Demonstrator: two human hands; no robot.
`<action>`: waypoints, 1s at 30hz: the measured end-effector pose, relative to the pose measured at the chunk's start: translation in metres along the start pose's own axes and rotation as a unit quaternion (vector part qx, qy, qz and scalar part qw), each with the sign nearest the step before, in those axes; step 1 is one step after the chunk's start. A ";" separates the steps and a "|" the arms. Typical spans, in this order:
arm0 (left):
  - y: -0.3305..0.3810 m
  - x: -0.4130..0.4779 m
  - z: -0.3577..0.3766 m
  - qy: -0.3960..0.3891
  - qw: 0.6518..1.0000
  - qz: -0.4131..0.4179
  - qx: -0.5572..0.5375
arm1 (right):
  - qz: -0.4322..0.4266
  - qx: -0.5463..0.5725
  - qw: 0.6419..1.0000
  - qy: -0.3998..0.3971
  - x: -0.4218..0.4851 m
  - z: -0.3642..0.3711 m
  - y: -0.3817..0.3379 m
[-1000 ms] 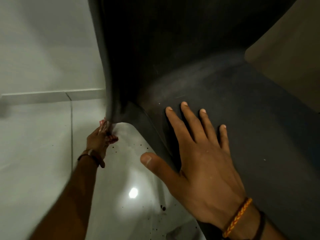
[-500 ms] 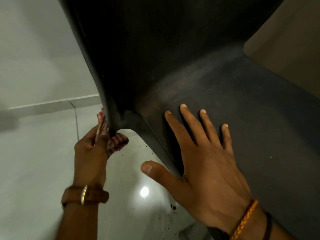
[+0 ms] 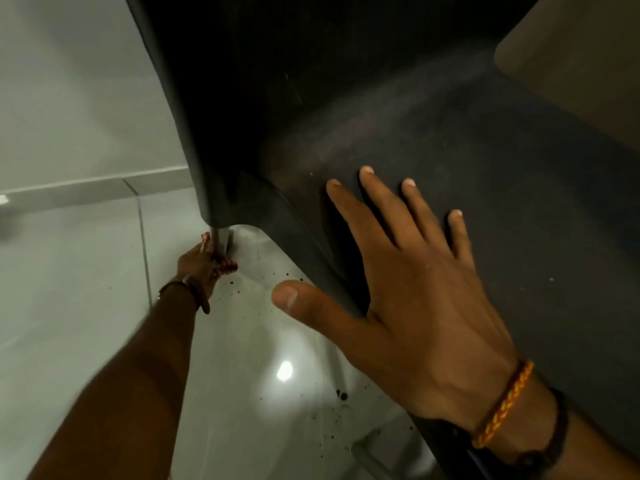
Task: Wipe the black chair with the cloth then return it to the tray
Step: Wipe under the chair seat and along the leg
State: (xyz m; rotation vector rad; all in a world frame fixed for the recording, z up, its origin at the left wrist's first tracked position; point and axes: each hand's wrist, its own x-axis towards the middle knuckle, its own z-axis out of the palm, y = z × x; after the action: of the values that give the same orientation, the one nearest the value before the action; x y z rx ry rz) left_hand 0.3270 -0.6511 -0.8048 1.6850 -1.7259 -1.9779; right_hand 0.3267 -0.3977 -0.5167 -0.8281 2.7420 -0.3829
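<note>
The black chair [image 3: 433, 109] fills the upper right, its seat and backrest dusty. My right hand [image 3: 408, 289] lies flat on the seat's left edge, fingers spread, thumb hanging over the floor. Far down at the left, my left hand [image 3: 197, 268] is closed around the chair's rear leg [image 3: 219, 240] with a red-and-white cloth [image 3: 227, 265] bunched in its grip against the leg. Most of the cloth is hidden by the fingers. The tray is not in view.
Glossy white floor tiles [image 3: 86, 271] with dark specks and a light glare lie below. A white wall with a skirting strip runs behind at the left. A tan surface [image 3: 588, 64] shows at the upper right.
My left hand with the cloth has slid down the chair leg, farther from the camera. My right hand has stayed flat on the seat.
</note>
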 end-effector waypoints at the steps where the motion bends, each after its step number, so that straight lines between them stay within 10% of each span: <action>1: 0.000 -0.002 0.001 -0.001 1.000 0.001 -0.006 | -0.001 -0.002 1.000 0.000 0.000 0.000 0.000; 14: 0.076 -0.163 -0.042 -0.051 0.973 0.218 -0.056 | 0.015 -0.023 0.999 -0.036 0.000 -0.008 -0.005; 24: 0.012 -0.004 -0.002 -0.056 0.996 -0.036 -0.064 | -0.002 -0.006 1.000 -0.004 -0.002 0.001 0.000; 30: -0.003 -0.001 0.001 -0.020 0.996 -0.037 -0.085 | -0.007 -0.009 1.000 0.005 0.000 0.004 0.003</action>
State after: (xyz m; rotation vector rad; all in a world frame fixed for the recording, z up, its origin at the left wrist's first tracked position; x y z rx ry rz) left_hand 0.3283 -0.6485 -0.8063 1.6868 -1.4782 -2.1351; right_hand 0.3262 -0.3961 -0.5218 -0.8530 2.7550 -0.3658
